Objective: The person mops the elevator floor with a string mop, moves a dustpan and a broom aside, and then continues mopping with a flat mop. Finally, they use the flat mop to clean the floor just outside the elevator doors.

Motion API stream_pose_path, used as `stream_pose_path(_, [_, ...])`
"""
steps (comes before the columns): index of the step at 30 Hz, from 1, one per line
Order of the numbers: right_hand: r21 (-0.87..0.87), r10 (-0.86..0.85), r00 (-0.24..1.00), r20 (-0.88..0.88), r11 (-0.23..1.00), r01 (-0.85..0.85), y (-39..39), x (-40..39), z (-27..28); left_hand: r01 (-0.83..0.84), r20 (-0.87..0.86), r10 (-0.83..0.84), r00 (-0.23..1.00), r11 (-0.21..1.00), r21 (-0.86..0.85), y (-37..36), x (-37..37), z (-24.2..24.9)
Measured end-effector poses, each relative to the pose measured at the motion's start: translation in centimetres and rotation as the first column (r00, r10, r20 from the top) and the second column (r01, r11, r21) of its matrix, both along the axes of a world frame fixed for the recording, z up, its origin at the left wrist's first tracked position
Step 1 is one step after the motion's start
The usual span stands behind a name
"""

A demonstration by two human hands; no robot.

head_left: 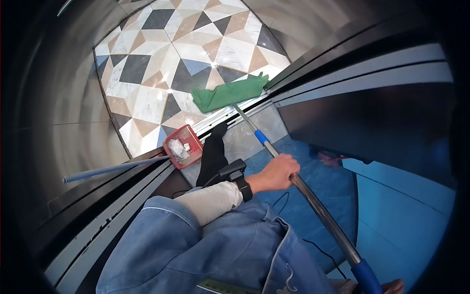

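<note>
My left hand (275,173) is closed round the metal pole of a mop (323,215), below its small blue collar. At the bottom right edge, my right hand (393,286) is at the blue grip of the pole, mostly cut off by the frame. The green cloth head (230,94) of the mop lies across the door sill, at the near edge of the patterned floor. A red dustpan (185,147) with crumpled white paper (178,149) in it sits left of my black-clad leg.
The dustpan's long bluish handle (115,169) points left. Metal walls (68,93) curve round the patterned tile floor (191,54). Door frames (362,73) flank the sill, and a blue floor (313,171) lies on the near side. A dark cable (323,252) hangs lower right.
</note>
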State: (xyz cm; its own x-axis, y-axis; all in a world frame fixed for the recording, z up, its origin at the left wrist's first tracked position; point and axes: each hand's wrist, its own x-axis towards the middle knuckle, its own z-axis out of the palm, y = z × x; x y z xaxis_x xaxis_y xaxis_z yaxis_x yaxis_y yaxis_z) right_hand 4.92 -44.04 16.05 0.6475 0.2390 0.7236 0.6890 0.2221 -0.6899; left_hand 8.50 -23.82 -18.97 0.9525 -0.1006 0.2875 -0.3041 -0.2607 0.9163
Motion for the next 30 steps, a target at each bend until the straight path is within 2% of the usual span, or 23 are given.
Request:
stream_pose_path(2, [-0.001, 0.143, 0.99, -0.014, 0.99, -0.143, -1.7, -0.7, 0.2, 0.043, -0.014, -0.043, 0.999, 0.999, 0.008, -0.9, -1.2, 0.3])
stream_pose_path(4, [-0.02, 0.104, 0.994, -0.04, 0.994, -0.105, -2.8, -1.8, 0.1, 0.183, -0.105, -0.173, 0.979, 0.978, 0.1, -1.2, -1.8, 0.2])
stream_pose_path(6, [-0.053, 0.221, 0.97, -0.103, 0.972, -0.227, -4.4, -2.4, -0.3, 0.193, -0.111, -0.179, 0.978, 0.973, 0.127, -1.5, -2.3, 0.2])
stream_pose_path(7, [-0.051, 0.222, 0.969, -0.105, 0.972, -0.228, -5.1, -2.9, -0.3, 0.202, -0.119, -0.186, 0.975, 0.968, 0.147, -1.6, -2.6, 0.2])
stream_pose_path(9, [-0.076, 0.077, 0.988, -0.133, 0.993, -0.088, -5.5, -3.4, -0.6, 0.182, -0.103, -0.166, 0.981, 0.968, 0.173, -1.4, -3.1, 0.0])
stream_pose_path(11, [-0.015, 0.122, 0.984, -0.132, 0.992, -0.125, -5.1, -2.6, -1.7, 0.143, -0.092, -0.127, 0.988, 0.97, 0.198, -0.4, -3.3, -0.5])
stream_pose_path(13, [0.052, 0.181, 0.973, -0.143, 0.983, -0.175, -3.7, -1.2, -3.3, 0.034, -0.019, -0.03, 0.999, 0.964, 0.262, 1.6, -3.3, -1.4])
stream_pose_path(14, [0.076, 0.181, 0.965, -0.188, 0.983, -0.169, -2.6, -0.3, -4.3, 0.015, -0.036, -0.006, 0.999, 0.963, 0.269, 3.0, -3.1, -1.9])
stream_pose_path(16, [0.103, 0.208, 0.945, -0.252, 0.977, -0.188, -0.6, 1.7, -6.4, -0.14, -0.042, 0.158, 0.987, 0.949, 0.281, 6.6, -2.5, -3.2])
stream_pose_path(18, [0.102, 0.336, 0.88, -0.335, 0.942, -0.321, 1.7, 4.1, -9.1, -0.258, -0.009, 0.277, 0.961, 0.904, 0.342, 11.3, -2.2, -4.6])
stream_pose_path(20, [0.105, 0.453, 0.79, -0.414, 0.886, -0.453, 4.9, 6.7, -11.4, -0.424, 0.035, 0.44, 0.897, 0.837, 0.347, 15.8, -2.3, -6.2])
stream_pose_path(22, [0.118, 0.328, 0.798, -0.505, 0.943, -0.312, 10.0, 8.2, -13.3, -0.553, 0.041, 0.583, 0.812, 0.744, 0.374, 19.8, -3.0, -6.8])
stream_pose_path(25, [0.158, 0.349, 0.755, -0.554, 0.935, -0.316, 18.4, 10.7, -15.0, -0.688, -0.011, 0.749, 0.662, 0.614, 0.388, 24.2, -5.3, -8.3])
stream_pose_path(26, [0.164, 0.341, 0.745, -0.573, 0.939, -0.304, 20.6, 11.1, -15.2, -0.729, -0.003, 0.797, 0.604, 0.553, 0.403, 25.3, -6.1, -8.4])
stream_pose_path(28, [0.349, 0.464, 0.578, -0.671, 0.886, -0.307, 24.1, 12.0, -15.6, -0.749, -0.048, 0.842, 0.537, 0.502, 0.433, 26.7, -8.0, -9.6])
stream_pose_path(29, [0.346, 0.472, 0.563, -0.679, 0.881, -0.322, 25.3, 12.6, -15.7, -0.752, -0.086, 0.863, 0.497, 0.478, 0.454, 27.3, -8.7, -9.4])
stream_pose_path(30, [0.301, 0.502, 0.545, -0.671, 0.857, -0.419, 26.2, 13.6, -15.7, -0.758, -0.092, 0.872, 0.481, 0.466, 0.457, 27.7, -9.2, -9.2])
